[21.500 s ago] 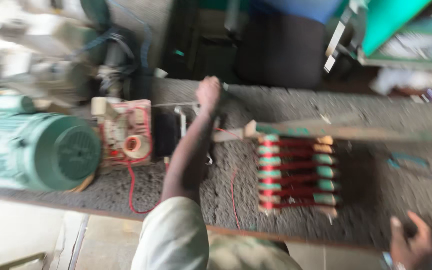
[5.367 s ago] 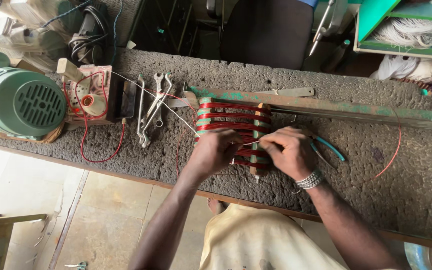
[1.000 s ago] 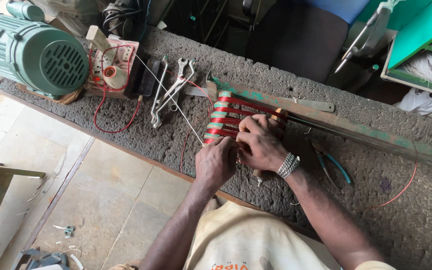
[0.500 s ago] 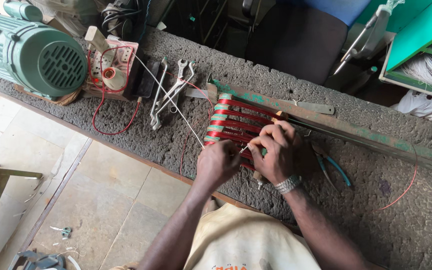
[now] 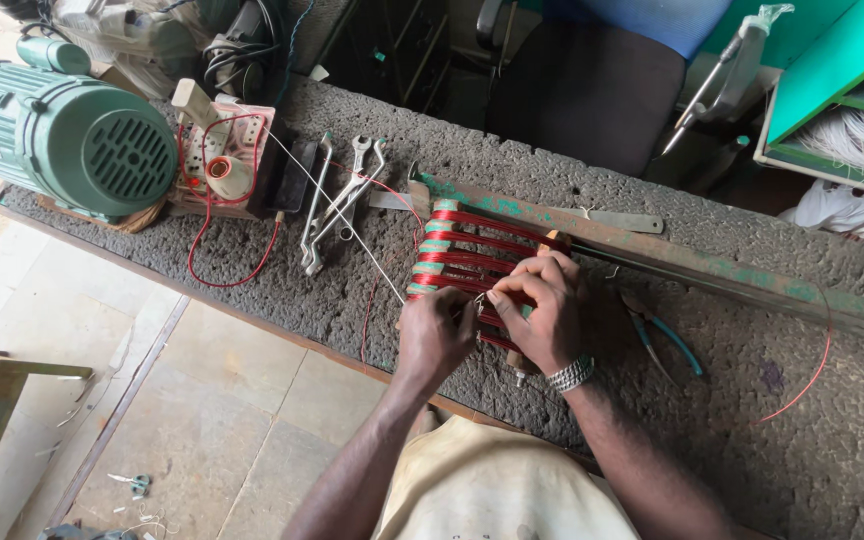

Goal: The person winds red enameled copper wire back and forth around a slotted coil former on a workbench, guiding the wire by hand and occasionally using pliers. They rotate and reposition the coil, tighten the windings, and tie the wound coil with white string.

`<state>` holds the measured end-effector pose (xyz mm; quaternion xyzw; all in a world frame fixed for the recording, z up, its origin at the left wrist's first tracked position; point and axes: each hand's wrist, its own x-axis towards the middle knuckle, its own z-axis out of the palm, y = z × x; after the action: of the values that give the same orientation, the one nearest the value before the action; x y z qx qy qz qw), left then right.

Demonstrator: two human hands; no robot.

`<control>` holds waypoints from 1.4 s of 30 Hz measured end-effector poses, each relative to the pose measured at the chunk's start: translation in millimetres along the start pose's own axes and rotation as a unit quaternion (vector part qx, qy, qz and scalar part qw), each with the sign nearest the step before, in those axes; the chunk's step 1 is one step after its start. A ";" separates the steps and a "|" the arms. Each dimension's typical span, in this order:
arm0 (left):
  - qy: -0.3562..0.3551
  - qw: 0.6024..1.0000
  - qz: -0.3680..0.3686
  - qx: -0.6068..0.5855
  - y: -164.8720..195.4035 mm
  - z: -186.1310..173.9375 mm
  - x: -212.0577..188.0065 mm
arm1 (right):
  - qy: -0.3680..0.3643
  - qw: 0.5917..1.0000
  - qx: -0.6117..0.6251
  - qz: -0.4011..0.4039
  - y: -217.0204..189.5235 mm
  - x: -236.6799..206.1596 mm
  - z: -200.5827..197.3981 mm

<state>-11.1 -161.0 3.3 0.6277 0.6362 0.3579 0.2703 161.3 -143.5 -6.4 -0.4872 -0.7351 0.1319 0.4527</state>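
Note:
A winding form with several red wire coils [image 5: 462, 245] and green tape bands lies on the rough grey bench [image 5: 652, 420]. My left hand [image 5: 434, 335] rests on the near left corner of the coils, fingers closed around the bottom turns. My right hand [image 5: 544, 310], with a beaded bracelet at the wrist, pinches a thin white string [image 5: 337, 215] against the coils. The string runs up and left to a spool on a pink board [image 5: 220, 165]. What lies under both palms is hidden.
A green electric motor [image 5: 67, 135] stands at the bench's left end. Several spanners [image 5: 337, 200] lie between the pink board and the coils. A green-painted metal bar [image 5: 692, 262] crosses the bench. Blue-handled pliers [image 5: 662, 335] and a loose red wire [image 5: 802, 385] lie at right.
Over the last second my right hand shifted along the near edge of the coils, and the left hand stayed on the corner. The coils have not moved.

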 end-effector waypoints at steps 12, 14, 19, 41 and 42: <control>0.020 0.994 0.107 0.004 4.9 -8.2 -12.0 | -0.090 0.992 -0.070 -0.056 -9.4 2.4 4.5; 0.000 0.993 0.108 0.040 6.3 -11.2 -11.3 | -0.131 0.986 -0.085 -0.053 -6.4 5.5 4.0; -0.033 0.987 0.139 0.078 6.4 -15.9 -6.8 | -0.172 0.980 -0.055 -0.080 -2.0 11.3 -3.4; -0.070 0.986 0.145 0.037 4.0 -19.1 4.4 | -0.056 0.998 -0.033 -0.026 -14.8 -1.6 -19.1; -0.073 0.986 0.144 0.040 3.2 -18.5 4.6 | -0.053 0.998 -0.008 -0.027 -14.8 -1.1 -19.0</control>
<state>-24.2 -158.7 17.4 0.7476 0.5317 0.3204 0.2360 167.6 -156.4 12.9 -0.4631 -0.7720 0.1387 0.4127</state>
